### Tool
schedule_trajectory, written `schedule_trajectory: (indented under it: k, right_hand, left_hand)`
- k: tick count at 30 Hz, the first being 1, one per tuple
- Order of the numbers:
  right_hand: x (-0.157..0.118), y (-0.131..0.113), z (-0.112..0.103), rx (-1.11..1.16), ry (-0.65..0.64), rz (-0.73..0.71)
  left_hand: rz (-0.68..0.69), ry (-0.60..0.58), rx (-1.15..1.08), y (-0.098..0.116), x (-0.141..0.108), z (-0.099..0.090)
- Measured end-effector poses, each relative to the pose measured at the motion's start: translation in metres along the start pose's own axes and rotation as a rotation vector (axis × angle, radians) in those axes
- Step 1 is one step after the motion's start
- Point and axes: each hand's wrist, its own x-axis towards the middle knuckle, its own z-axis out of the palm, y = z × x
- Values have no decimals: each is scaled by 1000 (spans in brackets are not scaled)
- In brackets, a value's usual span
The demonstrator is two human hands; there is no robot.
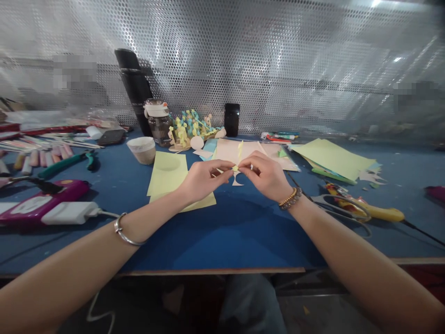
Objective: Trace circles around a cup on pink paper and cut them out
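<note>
the left hand (205, 178) and right hand (264, 174) are nearly closed, pinching a narrow yellow paper strip (239, 153) at its lower end, equally near both; its long axis points away from the person, over the pink paper sheet (225, 150).

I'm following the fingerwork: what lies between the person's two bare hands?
In the head view, a small yellow paper piece is pinched between the left hand and the right hand, above a pale cut-paper shape.
</note>
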Motion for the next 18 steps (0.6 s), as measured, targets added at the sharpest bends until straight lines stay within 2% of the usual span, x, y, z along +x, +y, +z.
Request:
schedule_trajectory:
  k: [9, 15, 18]
  right_hand:
    - [-1, 4, 0, 93, -30, 0]
    - [-3, 1, 1, 63, -9, -60]
    - [-4, -1, 1, 27, 0, -78]
  left_hand:
    - [102, 69, 135, -2, -1, -1]
    - [343, 110, 406, -11, -1, -4]
    - [404, 117, 503, -14, -2, -5]
